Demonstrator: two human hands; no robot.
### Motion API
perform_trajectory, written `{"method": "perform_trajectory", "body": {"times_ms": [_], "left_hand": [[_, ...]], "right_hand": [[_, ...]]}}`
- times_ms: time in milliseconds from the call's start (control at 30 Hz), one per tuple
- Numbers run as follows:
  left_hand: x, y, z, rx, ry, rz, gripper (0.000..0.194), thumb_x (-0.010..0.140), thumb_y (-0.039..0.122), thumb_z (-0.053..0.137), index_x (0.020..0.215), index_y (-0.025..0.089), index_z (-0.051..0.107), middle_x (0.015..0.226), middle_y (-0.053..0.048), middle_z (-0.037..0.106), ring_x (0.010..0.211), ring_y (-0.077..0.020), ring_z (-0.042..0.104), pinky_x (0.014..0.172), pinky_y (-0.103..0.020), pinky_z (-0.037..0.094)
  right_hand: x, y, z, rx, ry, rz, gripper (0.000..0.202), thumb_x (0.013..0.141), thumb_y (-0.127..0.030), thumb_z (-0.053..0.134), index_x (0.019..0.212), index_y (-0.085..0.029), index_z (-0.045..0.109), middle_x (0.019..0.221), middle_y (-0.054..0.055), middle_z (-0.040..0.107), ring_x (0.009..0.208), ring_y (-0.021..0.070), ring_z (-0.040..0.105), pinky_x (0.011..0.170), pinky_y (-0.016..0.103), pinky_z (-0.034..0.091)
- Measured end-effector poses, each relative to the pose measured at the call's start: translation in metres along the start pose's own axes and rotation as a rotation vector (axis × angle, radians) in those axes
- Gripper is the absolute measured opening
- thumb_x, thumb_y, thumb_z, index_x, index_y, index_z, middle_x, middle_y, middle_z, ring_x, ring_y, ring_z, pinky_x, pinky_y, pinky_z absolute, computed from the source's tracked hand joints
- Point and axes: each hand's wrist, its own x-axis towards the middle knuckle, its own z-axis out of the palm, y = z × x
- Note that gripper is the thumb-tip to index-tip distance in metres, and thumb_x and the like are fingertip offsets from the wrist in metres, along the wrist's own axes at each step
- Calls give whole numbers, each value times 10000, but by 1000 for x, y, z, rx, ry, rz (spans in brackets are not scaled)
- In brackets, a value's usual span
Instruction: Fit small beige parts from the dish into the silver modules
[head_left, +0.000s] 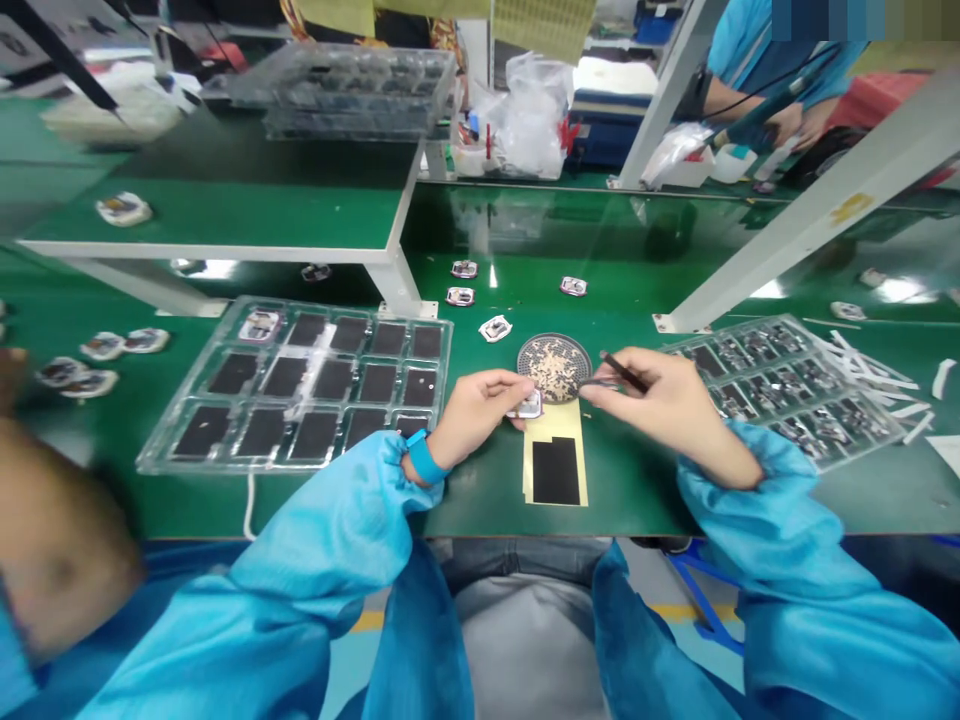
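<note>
Between its thumb and fingers, my left hand grips a small white device housing with a purplish edge. My right hand is closed around dark tweezers, whose tips reach the right rim of a round dish. That perforated grey dish holds many tiny beige pieces. Under the dish's near edge lies a yellow backing sheet bearing a black rectangular sticker. Just beyond the dish sits another white housing.
A clear compartment tray with black pads lies left; another tray with small metallic parts lies right beside white strips. A raised green shelf and slanted white posts stand behind. A co-worker's arm is at far left.
</note>
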Motion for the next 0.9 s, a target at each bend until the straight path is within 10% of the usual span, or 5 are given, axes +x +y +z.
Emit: {"method": "perform_trajectory", "body": {"times_ms": [233,700,900], "left_hand": [[1,-3,-6,-2,29,91,347,924,382,621,1126,144,772,843,-78,763,669,-152,681,504,-230,385],[-11,-5,0,41,-100,259,457,860,207,624,1312,192,687,1186,-80,753,1043,-225,690,889,-338,540],[-13,-7,2,269,-42,317,484,885,265,696,1362,195,651,1118,-80,740,748,-143,620,672,-276,510]], "right_hand": [[9,1,36,313,-258,63,279,865,-468,734,859,-192,780,855,31,772,771,184,678,713,304,516],[1,4,52,320,-206,223,492,862,-579,705,580,-182,628,546,-6,613,534,110,510,565,255,398],[1,9,53,430,-217,277,499,820,-607,741,589,-181,621,521,-27,562,477,84,414,489,244,313]]}}
